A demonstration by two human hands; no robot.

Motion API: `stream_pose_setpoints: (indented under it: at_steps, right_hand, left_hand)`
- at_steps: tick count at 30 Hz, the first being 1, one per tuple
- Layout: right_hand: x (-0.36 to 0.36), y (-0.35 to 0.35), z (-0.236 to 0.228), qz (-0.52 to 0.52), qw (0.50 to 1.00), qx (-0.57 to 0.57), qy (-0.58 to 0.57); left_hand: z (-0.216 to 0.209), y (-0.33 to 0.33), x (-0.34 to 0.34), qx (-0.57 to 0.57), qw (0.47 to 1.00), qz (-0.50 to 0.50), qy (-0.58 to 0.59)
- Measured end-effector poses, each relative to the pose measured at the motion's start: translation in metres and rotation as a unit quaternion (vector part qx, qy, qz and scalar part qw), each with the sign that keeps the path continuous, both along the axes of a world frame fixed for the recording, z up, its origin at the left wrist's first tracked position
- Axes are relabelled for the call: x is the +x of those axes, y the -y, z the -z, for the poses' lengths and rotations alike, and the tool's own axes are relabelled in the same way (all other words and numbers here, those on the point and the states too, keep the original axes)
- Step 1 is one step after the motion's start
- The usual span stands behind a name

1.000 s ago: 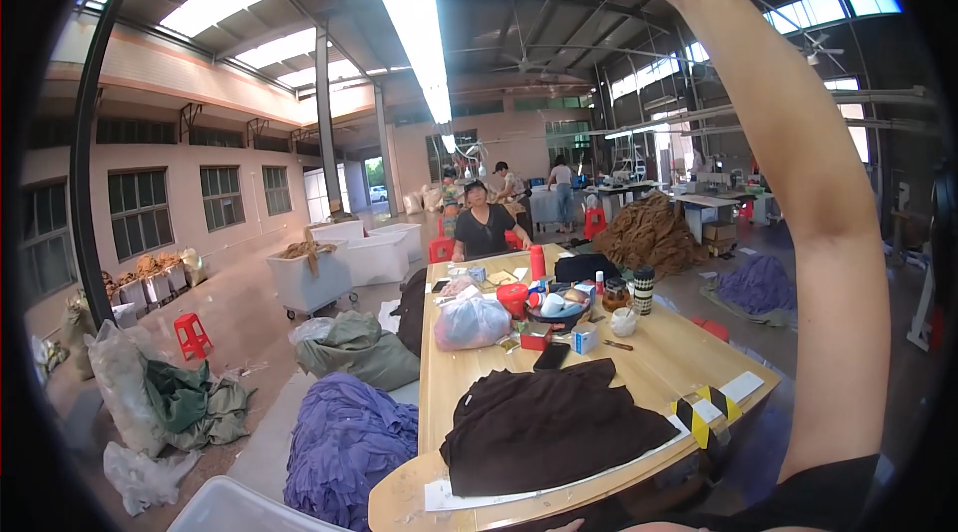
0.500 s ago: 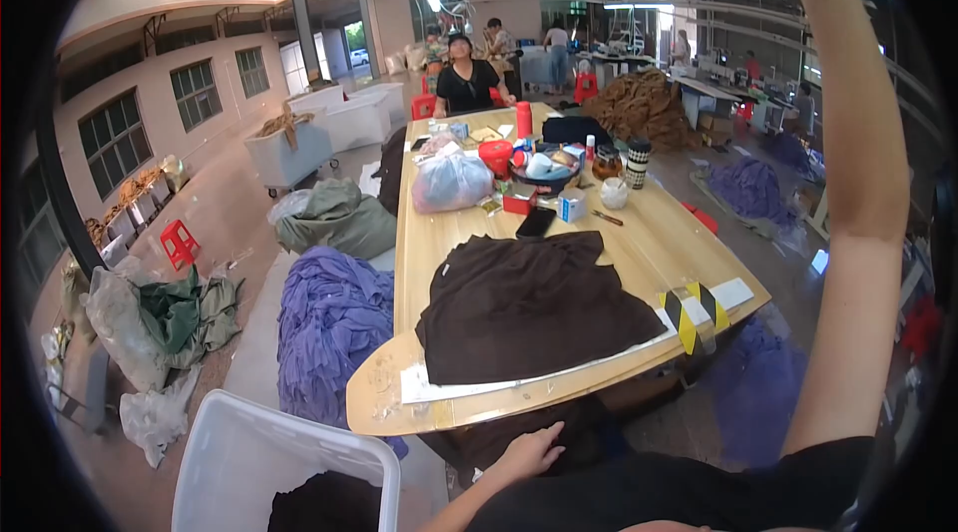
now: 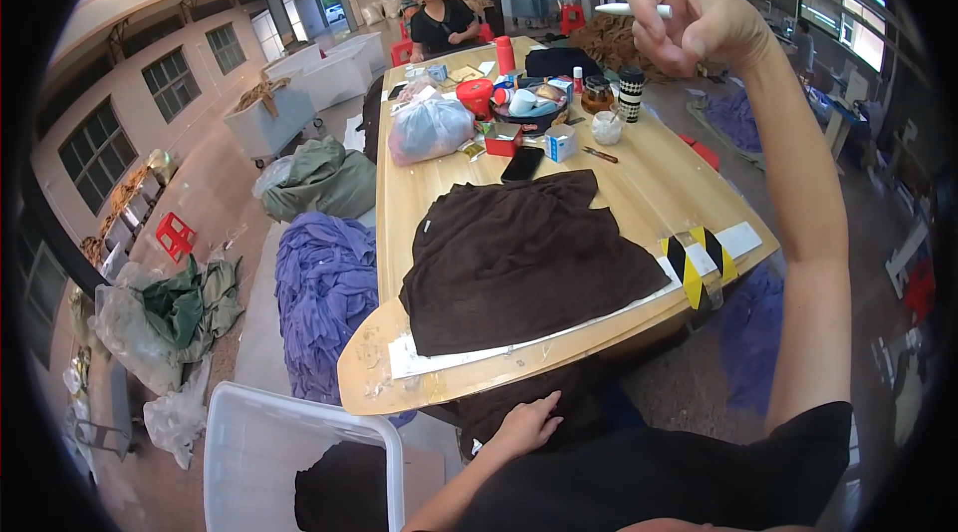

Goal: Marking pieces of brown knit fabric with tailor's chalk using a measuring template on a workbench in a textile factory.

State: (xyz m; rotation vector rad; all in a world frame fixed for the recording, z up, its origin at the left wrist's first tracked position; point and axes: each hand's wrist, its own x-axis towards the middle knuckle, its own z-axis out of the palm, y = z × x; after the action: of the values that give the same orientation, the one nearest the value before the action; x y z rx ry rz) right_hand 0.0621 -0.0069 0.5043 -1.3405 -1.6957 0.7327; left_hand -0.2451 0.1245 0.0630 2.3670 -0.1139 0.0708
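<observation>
My right hand (image 3: 704, 25) is raised high at the upper right, its fingers closed on a slim white pen (image 3: 631, 9) with a pointed tip. Low in the middle, my left hand (image 3: 529, 426) lies with fingers stretched out against dark brown cloth (image 3: 491, 412) hanging under the table's near edge. Nearby on the tabletop, a dark brown garment piece (image 3: 529, 263) is spread over white paper (image 3: 409, 360). Whether the left fingers touch the cloth firmly is hard to see.
The wooden table (image 3: 384, 372) bears a black phone (image 3: 523, 165), a stuffed plastic bag (image 3: 431, 131) and yellow-black tape (image 3: 696, 267). A white bin (image 3: 299, 407) with dark cloth stands at left, by a purple fabric heap (image 3: 324, 277). Another person (image 3: 444, 28) sits at the far end.
My right hand has come down into view, showing the white pen. The view has tilted down. The left hand stays by the hanging cloth. The seated person's arm has moved across the body.
</observation>
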Motion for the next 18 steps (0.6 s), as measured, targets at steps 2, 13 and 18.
stream_pose_setpoints:
  at_steps: [2,13,18]
  right_hand:
    - [0.012,-0.001,0.013,0.006,1.000,-0.021,0.009]
    - [0.053,0.010,0.110,0.047,0.990,-0.033,-0.126]
    - [0.093,0.032,0.181,0.070,0.982,-0.026,-0.175]
  left_hand:
    - [0.003,0.000,-0.001,-0.003,1.000,-0.003,-0.002]
    - [-0.001,-0.002,-0.007,-0.013,0.999,0.000,-0.042]
    - [-0.016,-0.007,0.018,-0.026,0.997,0.034,-0.060]
